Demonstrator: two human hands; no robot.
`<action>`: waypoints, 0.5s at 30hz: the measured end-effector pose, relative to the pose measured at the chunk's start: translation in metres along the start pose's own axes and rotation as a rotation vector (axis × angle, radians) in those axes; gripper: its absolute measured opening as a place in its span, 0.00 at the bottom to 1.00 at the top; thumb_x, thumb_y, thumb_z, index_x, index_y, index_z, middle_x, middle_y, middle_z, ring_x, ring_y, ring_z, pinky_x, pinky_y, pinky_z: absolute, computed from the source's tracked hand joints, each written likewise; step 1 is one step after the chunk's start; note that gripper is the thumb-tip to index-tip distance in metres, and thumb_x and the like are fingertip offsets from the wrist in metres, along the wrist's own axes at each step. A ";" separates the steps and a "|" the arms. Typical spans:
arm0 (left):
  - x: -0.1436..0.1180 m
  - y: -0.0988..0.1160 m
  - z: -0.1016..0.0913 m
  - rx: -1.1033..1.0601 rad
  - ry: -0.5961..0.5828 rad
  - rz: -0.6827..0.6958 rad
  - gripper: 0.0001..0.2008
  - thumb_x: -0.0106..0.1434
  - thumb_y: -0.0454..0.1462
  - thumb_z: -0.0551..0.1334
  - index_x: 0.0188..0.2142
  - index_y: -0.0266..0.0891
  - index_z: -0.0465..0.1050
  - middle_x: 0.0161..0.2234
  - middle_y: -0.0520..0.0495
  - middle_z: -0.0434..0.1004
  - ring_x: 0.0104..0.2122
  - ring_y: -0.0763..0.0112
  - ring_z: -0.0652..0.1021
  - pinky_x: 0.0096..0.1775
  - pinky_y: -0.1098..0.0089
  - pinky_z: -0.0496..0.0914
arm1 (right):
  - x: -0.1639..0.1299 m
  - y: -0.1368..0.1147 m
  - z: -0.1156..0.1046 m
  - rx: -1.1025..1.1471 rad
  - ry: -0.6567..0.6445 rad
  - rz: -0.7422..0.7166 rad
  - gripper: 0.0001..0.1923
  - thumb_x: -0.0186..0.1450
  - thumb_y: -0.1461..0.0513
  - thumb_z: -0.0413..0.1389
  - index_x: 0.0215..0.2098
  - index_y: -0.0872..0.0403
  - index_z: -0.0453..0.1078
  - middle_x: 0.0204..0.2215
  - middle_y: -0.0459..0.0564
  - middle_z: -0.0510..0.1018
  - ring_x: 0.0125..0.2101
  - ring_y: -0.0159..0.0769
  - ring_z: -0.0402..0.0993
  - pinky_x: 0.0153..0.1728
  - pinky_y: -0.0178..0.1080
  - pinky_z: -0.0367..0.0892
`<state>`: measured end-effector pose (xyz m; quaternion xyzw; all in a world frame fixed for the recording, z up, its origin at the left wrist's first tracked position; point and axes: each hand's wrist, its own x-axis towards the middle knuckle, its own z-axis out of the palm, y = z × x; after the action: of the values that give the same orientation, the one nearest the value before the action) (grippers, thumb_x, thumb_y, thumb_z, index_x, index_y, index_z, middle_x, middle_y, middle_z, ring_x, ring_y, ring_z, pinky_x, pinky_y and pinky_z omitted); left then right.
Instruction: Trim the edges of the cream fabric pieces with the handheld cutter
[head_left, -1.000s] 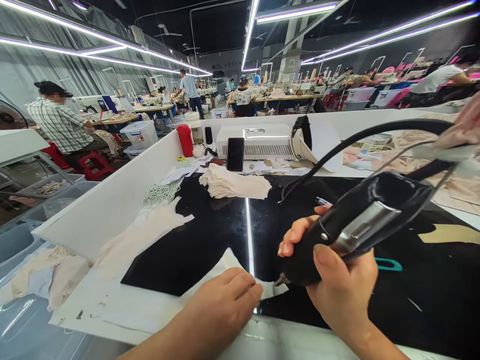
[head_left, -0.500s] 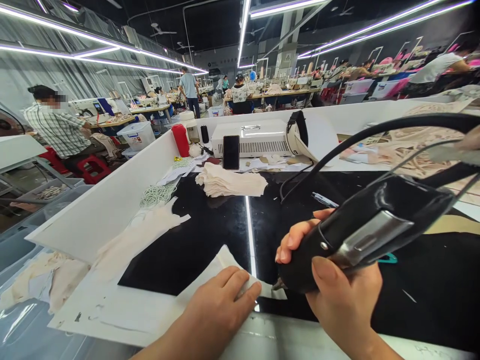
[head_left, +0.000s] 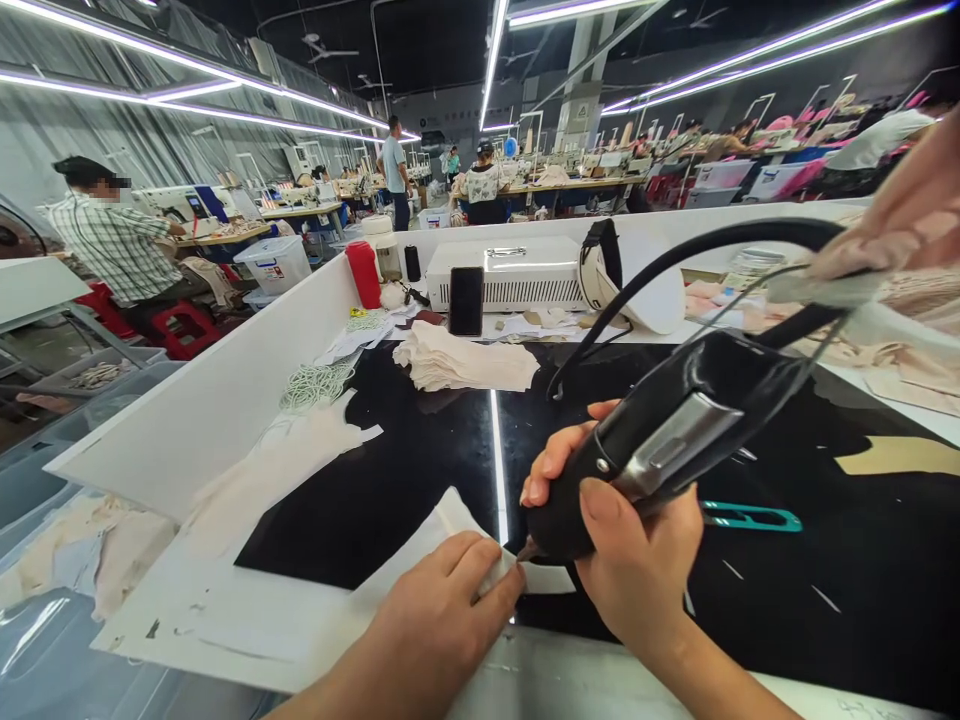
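My right hand [head_left: 622, 540] is wrapped round a black corded handheld tool [head_left: 652, 440] with a silver side plate. Its pointed metal tip touches or nearly touches a white fabric piece [head_left: 442, 525] beside my left fingertips. My left hand [head_left: 450, 610] presses on that piece with bent fingers, and some cloth shows between thumb and forefinger. The fabric lies at the near edge of the black work surface [head_left: 420, 450], its narrow strip end reaching right under the tip. A turquoise-handled tool [head_left: 754, 516] lies right of my right hand.
Stacked cream fabric pieces [head_left: 465, 358] lie ahead, before a phone [head_left: 466, 300] and a white vented box [head_left: 517, 265]. Green cord [head_left: 319, 383] lies left. Another hand [head_left: 877, 230], seemingly a co-worker's, holds something translucent by the tool's cable [head_left: 690, 232]. White walls [head_left: 187, 420] edge the table.
My right hand and the tool have moved left, bringing the tip to my left fingertips. More of the turquoise-handled tool shows. The other hand at right has come further into view.
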<state>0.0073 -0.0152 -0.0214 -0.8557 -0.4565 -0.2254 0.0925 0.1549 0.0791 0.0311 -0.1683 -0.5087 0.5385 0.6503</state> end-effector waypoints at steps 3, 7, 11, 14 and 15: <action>0.002 0.000 -0.001 -0.031 -0.013 -0.034 0.12 0.75 0.28 0.55 0.53 0.31 0.75 0.44 0.36 0.76 0.43 0.56 0.79 0.44 0.61 0.81 | 0.001 0.000 -0.001 -0.020 -0.009 0.005 0.14 0.69 0.57 0.66 0.49 0.46 0.67 0.30 0.40 0.79 0.25 0.32 0.76 0.27 0.38 0.75; 0.003 0.000 -0.003 -0.045 -0.005 -0.078 0.13 0.75 0.28 0.55 0.53 0.34 0.75 0.45 0.38 0.75 0.43 0.58 0.78 0.45 0.61 0.81 | 0.004 0.002 0.003 0.010 0.003 -0.005 0.16 0.67 0.57 0.66 0.48 0.46 0.67 0.31 0.40 0.79 0.24 0.32 0.75 0.26 0.38 0.74; 0.004 0.000 -0.004 -0.068 0.007 -0.081 0.13 0.76 0.28 0.55 0.53 0.34 0.76 0.43 0.39 0.74 0.42 0.59 0.77 0.43 0.63 0.81 | 0.006 0.005 0.007 0.030 -0.005 0.006 0.17 0.66 0.61 0.66 0.50 0.45 0.66 0.30 0.40 0.79 0.24 0.32 0.76 0.28 0.38 0.75; 0.004 0.000 -0.003 -0.080 0.016 -0.089 0.13 0.76 0.29 0.54 0.53 0.34 0.76 0.42 0.39 0.74 0.42 0.59 0.77 0.42 0.62 0.81 | 0.006 0.006 0.007 -0.003 -0.004 0.011 0.17 0.67 0.63 0.64 0.51 0.45 0.66 0.30 0.39 0.79 0.24 0.33 0.76 0.27 0.39 0.75; 0.005 0.001 -0.003 -0.081 0.021 -0.089 0.13 0.76 0.29 0.54 0.52 0.34 0.76 0.42 0.39 0.73 0.41 0.59 0.77 0.42 0.63 0.81 | 0.006 0.006 0.007 -0.015 -0.001 0.013 0.16 0.67 0.63 0.63 0.51 0.45 0.66 0.30 0.39 0.79 0.24 0.33 0.76 0.27 0.39 0.75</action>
<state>0.0089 -0.0133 -0.0165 -0.8352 -0.4836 -0.2565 0.0522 0.1453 0.0845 0.0324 -0.1763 -0.5119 0.5390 0.6452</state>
